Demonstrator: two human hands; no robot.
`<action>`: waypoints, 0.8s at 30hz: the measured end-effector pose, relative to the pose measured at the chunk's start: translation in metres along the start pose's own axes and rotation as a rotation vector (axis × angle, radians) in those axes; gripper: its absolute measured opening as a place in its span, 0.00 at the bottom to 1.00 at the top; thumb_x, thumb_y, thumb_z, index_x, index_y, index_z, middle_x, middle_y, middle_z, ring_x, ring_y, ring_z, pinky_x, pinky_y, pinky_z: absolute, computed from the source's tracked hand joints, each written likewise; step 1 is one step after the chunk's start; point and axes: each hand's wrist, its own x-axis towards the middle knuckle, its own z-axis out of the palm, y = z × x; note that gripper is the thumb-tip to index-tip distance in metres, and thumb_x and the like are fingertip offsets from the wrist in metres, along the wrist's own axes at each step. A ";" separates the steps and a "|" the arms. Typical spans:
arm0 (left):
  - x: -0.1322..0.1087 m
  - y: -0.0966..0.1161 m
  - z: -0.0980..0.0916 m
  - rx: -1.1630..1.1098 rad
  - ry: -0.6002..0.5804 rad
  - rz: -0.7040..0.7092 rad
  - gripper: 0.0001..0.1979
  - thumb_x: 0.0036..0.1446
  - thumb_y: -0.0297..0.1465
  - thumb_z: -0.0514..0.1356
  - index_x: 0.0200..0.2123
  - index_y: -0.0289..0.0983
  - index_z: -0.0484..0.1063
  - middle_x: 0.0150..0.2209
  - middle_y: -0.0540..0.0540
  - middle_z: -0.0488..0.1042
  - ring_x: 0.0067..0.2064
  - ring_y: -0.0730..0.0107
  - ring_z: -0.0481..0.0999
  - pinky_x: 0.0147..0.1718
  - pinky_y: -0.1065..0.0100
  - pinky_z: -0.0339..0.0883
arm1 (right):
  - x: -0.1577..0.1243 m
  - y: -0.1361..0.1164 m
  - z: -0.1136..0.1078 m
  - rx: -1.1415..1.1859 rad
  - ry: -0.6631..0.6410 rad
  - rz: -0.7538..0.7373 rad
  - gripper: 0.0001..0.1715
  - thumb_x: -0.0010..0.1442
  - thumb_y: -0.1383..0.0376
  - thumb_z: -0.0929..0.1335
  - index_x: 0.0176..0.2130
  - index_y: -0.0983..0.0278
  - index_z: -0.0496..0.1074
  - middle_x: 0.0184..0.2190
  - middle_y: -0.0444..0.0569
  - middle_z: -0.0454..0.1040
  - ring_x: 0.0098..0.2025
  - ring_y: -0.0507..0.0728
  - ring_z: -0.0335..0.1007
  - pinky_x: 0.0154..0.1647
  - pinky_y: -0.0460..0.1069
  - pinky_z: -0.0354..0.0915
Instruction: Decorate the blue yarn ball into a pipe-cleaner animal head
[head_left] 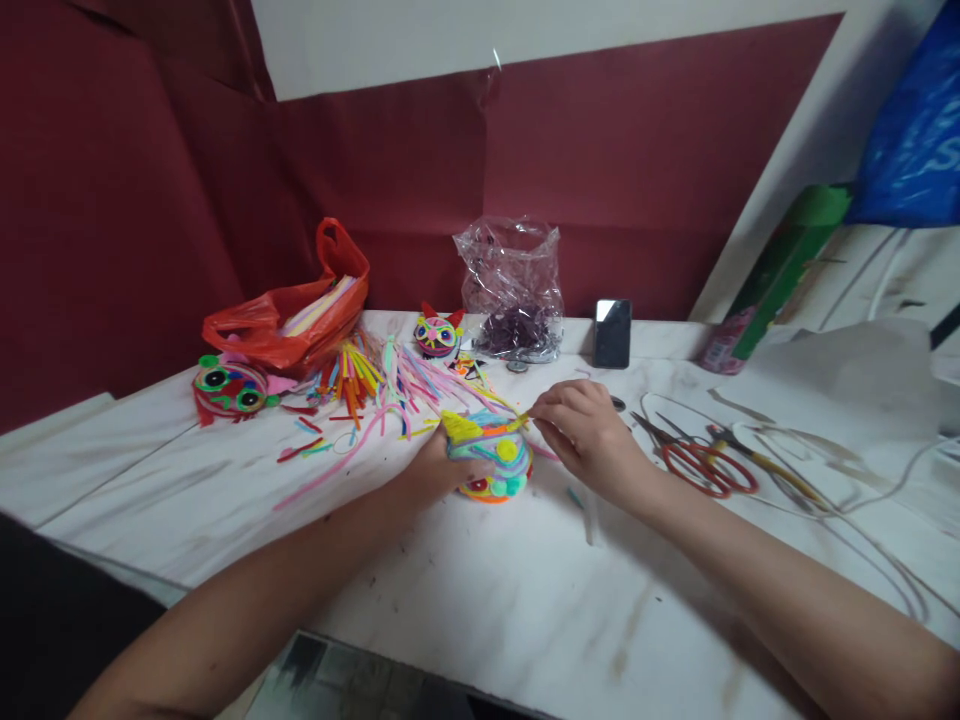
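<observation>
Multicoloured figure mid-table, left hand wrapped round its side, hiding part; right hand pinching yellow strip at figure's upper right; pale scrap below right wrist; loose strips beyond, red bag behind them; clear bag, dark phone at back; red-handled scissors, pliers right, cord trailing alongside

White marbled surface carrying one red plastic bag, one green-eyed figure at left, one smaller red-eared figure, multicoloured strips, one clear bag with dark contents, one dark phone-like device, red-handled scissors, yellow-handled pliers.
</observation>
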 end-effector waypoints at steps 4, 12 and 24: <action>0.001 0.001 0.002 -0.005 -0.039 0.004 0.28 0.36 0.30 0.71 0.45 0.35 0.71 0.41 0.43 0.78 0.44 0.54 0.76 0.46 0.58 0.68 | -0.001 -0.002 0.002 -0.017 0.003 -0.001 0.08 0.63 0.70 0.63 0.38 0.63 0.71 0.35 0.52 0.75 0.41 0.60 0.66 0.39 0.55 0.59; 0.000 -0.011 0.003 0.002 -0.019 0.047 0.42 0.34 0.30 0.73 0.53 0.37 0.57 0.46 0.43 0.73 0.45 0.59 0.75 0.45 0.59 0.67 | -0.006 -0.009 0.009 -0.095 -0.117 -0.089 0.10 0.64 0.67 0.63 0.43 0.64 0.73 0.47 0.56 0.74 0.50 0.62 0.63 0.47 0.59 0.58; -0.001 -0.018 -0.001 0.199 0.062 0.050 0.48 0.33 0.32 0.73 0.57 0.39 0.53 0.49 0.40 0.70 0.47 0.55 0.73 0.46 0.55 0.68 | -0.008 -0.014 0.018 -0.061 -0.119 -0.074 0.07 0.64 0.68 0.63 0.36 0.65 0.70 0.45 0.55 0.76 0.49 0.61 0.64 0.48 0.59 0.59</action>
